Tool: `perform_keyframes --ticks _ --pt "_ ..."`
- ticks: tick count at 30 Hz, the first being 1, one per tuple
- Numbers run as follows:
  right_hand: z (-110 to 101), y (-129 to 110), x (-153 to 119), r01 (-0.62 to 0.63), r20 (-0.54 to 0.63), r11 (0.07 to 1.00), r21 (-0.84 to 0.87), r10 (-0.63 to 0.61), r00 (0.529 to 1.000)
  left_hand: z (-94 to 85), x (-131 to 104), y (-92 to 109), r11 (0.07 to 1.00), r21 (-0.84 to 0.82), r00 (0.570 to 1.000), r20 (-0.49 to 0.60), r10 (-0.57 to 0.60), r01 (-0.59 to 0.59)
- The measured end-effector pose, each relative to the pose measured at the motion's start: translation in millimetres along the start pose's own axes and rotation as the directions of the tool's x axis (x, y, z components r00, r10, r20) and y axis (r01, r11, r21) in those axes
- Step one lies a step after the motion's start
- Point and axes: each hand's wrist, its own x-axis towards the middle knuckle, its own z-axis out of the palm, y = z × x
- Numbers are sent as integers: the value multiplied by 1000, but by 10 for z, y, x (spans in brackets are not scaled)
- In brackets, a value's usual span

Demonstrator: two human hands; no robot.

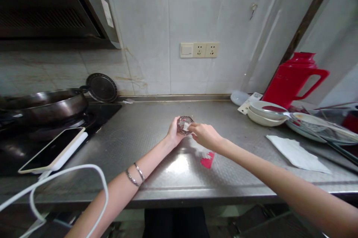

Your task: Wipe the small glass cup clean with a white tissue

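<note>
A small glass cup [184, 119] with a patterned rim is tilted toward me near the middle of the steel counter [151, 118]. My left hand [173, 133] is wrapped round its left side. The fingers of my right hand [205, 135] are pinched together at the cup's right rim, on a small white piece [186, 126] that shows in its mouth; whether it is paper or cloth I cannot tell. Just below my right hand, a torn red and white packet [207, 161] lies on the counter.
At the left, a pan [47, 107] sits on the stove beside a phone [53, 150] with a white cable [96, 167]. Bowls [265, 113], a red thermos [291, 81], plates [307, 133] and a white napkin [298, 153] are at the right.
</note>
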Motion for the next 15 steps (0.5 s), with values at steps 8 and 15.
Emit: perform_keyframes --ticks 8,15 --pt "108 -252 18 -186 -28 960 208 196 980 -24 11 -104 992 4 991 47 129 -129" --pt "-94 -3 -66 185 -13 979 -84 -187 982 -79 -11 118 993 96 968 249 36 -62"
